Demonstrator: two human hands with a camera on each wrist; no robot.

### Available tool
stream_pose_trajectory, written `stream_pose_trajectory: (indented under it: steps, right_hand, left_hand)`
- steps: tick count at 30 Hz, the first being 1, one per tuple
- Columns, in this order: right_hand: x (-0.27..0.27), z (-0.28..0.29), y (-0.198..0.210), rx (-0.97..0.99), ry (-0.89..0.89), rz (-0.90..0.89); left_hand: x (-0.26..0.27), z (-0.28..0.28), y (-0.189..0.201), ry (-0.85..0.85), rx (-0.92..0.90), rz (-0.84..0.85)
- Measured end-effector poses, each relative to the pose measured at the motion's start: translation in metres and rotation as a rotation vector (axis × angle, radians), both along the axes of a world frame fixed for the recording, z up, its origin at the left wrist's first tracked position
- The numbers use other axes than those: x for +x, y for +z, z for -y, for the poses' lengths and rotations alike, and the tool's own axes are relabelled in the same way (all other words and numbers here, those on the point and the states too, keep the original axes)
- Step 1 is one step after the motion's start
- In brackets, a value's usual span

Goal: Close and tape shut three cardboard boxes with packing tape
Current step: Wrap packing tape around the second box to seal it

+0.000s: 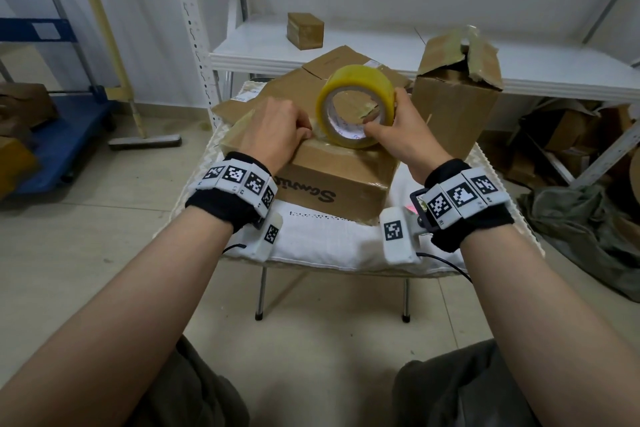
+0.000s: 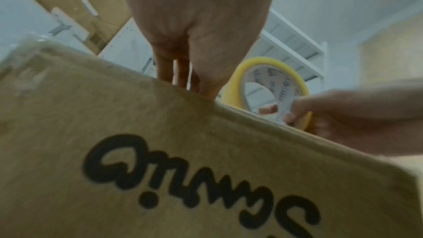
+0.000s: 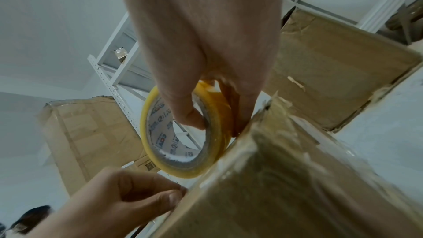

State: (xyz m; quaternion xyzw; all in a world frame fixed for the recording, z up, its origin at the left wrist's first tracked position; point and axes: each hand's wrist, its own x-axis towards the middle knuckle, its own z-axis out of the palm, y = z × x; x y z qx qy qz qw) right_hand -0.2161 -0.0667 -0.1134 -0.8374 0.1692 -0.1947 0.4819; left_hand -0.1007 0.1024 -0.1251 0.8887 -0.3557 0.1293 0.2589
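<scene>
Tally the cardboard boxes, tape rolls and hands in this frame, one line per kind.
Cardboard boxes: 4, namely printed box, flat box, torn box, small box
Tape rolls: 1, tape roll
Hands: 2, left hand, right hand
Total: 7

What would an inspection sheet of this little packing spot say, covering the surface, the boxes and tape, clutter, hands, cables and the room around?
Surface: small table under white cloth, metal legs.
Job's things: printed box closed; yellow tape roll upright on it; tall box with flaps open; flat box behind.
Clutter: small box on white shelf.
Grips: left hand pinches at the box top; right hand holds the roll.
Cables: black wire from right wrist unit.
Surroundings: blue cart, cardboard pile, tiled floor.
</scene>
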Motion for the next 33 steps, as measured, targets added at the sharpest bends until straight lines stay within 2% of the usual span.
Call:
stream_pose_trajectory:
  steps: [3,8,12,18,28,33]
  right_hand:
    - [0.001,-0.001,0.001,-0.048,0.018,-0.003]
    - [0.004,-0.001,0.001,-0.057,-0.005,0.003]
    - [0.003,-0.001,0.002,-0.053,-0.003,0.006]
    - [0.002,0.002,0.001,-0.051,-0.003,0.014]
    - [0.004,0.001,0.001,0.014,-0.036,-0.024]
    - [0.0,0.002,0.005,0.126,-0.082,0.008]
  left_hand:
    - [-0.008,0.008,-0.003,0.045,0.113,0.085]
    - [-0.01,0.01,-0.007,0.089,0.135,0.085]
    - [-0.011,0.01,-0.008,0.153,0.17,0.215]
    - [-0.015,0.008,-0.004,0.121,0.15,0.203]
    - [-0.018,0.009,-0.004,0.132,0.331,0.226]
    - [-0.018,0.006,0.0,0.14,0.256,0.202]
